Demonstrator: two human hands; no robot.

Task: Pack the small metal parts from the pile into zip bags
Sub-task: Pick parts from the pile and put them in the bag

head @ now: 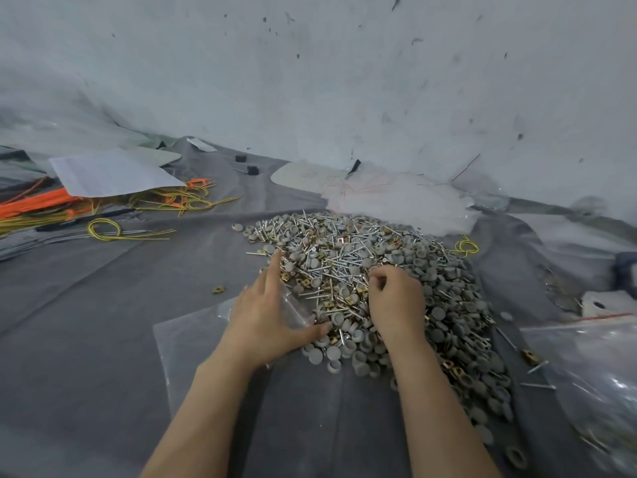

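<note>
Head view: pile [362, 257] of small metal parts sits mid-frame on a grey cloth [103, 322]. It is a mix of silver pins, grey round caps and gold clips.

Left hand [265, 315] lies flat on a clear zip bag [193, 346] at the pile's left edge. Fingers are straight and spread, the index pointing up into the parts and the thumb reaching right against the caps. It grips nothing that I can see. A fold of the bag stands up between thumb and index.

Right hand [396, 301] rests on top of the pile, just beside the left. Its fingers are curled with the tips tucked under. Cannot tell whether they hold a part.

One gold clip [218, 289] lies alone on the cloth, left of the pile.

Far left: yellow wires [103, 231], orange ties [34, 205], and a paper sheet [113, 174] over them. Behind the pile is a heap of clear bags [396, 201]. At right is a second bag [586, 374] with a red strip.
</note>
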